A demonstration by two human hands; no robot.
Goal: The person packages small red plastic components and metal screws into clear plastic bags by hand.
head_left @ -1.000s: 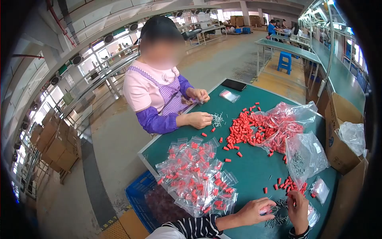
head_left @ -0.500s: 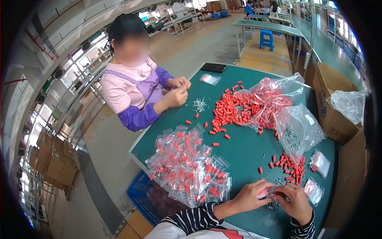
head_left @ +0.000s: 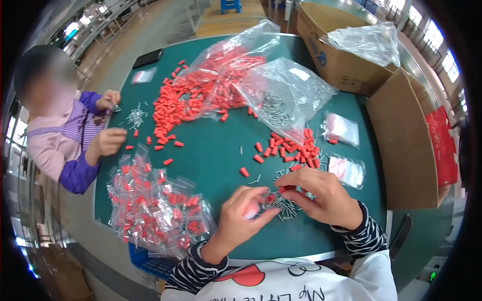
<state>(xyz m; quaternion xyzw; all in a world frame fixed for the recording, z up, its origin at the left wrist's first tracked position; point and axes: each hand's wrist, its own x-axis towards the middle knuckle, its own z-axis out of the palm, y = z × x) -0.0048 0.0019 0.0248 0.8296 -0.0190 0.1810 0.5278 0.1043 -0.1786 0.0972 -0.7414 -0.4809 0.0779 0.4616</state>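
My left hand (head_left: pixel 240 215) is closed on a small clear plastic bag (head_left: pixel 269 199) with something red in it. Just to its right, my right hand (head_left: pixel 321 195) pinches a red cap (head_left: pixel 287 189) between thumb and fingers. Below and between the hands lie loose metal screws (head_left: pixel 287 209). A small pile of red caps (head_left: pixel 296 150) sits beyond my right hand. Left of my left hand is a heap of filled clear bags (head_left: pixel 155 205) with red pieces inside.
A co-worker (head_left: pixel 65 120) works at the table's left side. A large pile of red caps (head_left: pixel 175 100), an open bag of screws (head_left: pixel 273 108) and packs of small bags (head_left: pixel 341 129) lie on the green table (head_left: pixel 206 160). Cardboard boxes (head_left: pixel 401 145) stand at the right.
The view has swung to the right and downward. My hands have moved apart, and the red cap now shows in my right fingers. The co-worker's hands have also parted.
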